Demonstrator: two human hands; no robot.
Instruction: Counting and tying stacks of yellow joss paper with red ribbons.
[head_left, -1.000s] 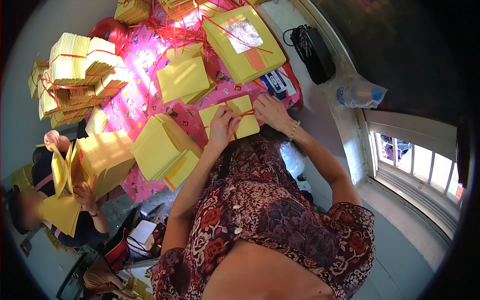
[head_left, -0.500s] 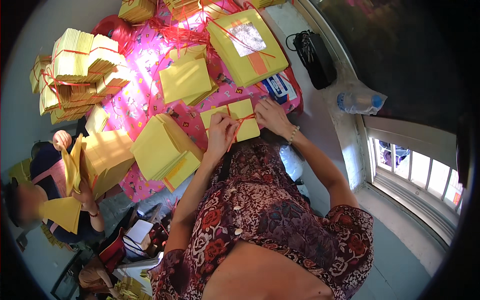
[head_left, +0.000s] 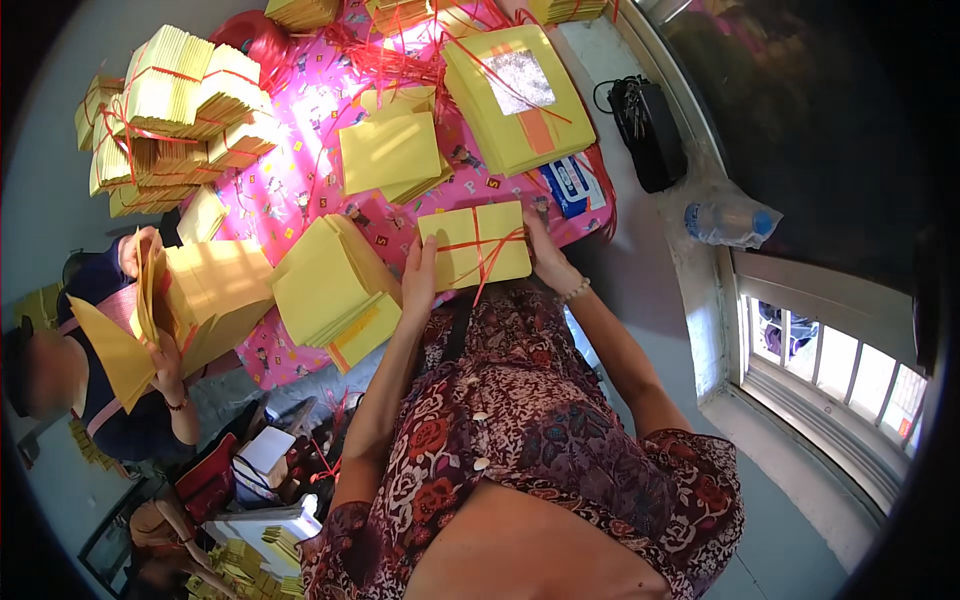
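A bundle of yellow envelopes, tied crosswise with red plastic string, is held between my two hands at the near edge of the table. My left hand grips its left side, thumb on top. Its right side is in my right hand, whose fingers are partly hidden behind the bundle. Loose string ends trail over the top and down the near side. Just left of my left hand lies a stack of yellow envelopes. Another loose pile of envelopes sits farther back.
A large yellow stack and a blue-white packet lie at the back right of the pink patterned tablecloth. Tied bundles pile up at left, near red string. A co-worker handles envelopes. A bagged bottle rests on the ledge.
My left hand has let go of the string at the knot and now holds the bundle's left side. My right hand has closed around the right end. The co-worker's envelopes have shifted.
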